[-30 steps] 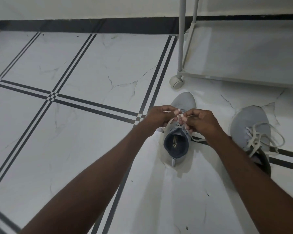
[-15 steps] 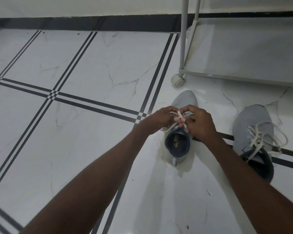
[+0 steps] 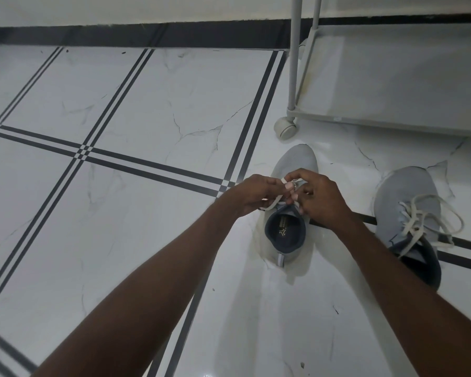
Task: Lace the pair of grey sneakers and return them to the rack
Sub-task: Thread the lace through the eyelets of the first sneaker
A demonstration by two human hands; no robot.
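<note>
A grey sneaker (image 3: pixel 297 161) stands on the floor in the middle, toe pointing away from me, its dark opening facing up. My left hand (image 3: pixel 253 194) and my right hand (image 3: pixel 321 200) meet above its tongue, each pinching part of the white lace (image 3: pixel 272 204). The eyelets are hidden under my fingers. The second grey sneaker (image 3: pixel 403 194) lies to the right, its lace (image 3: pixel 419 221) in a loose tangle of loops on top. The pale rack (image 3: pixel 378 121) stands just beyond, its low shelf bare.
The rack rests on a castor wheel (image 3: pixel 284 129) close to the middle sneaker's toe, with two upright posts (image 3: pixel 294 50) above it. White marble floor tiles with dark stripes spread to the left. A dark skirting runs along the far wall.
Both hands stay on the lace over the middle sneaker; the fingers have shifted slightly, the right hand now curled higher over the left's fingertips. The sneakers have not moved.
</note>
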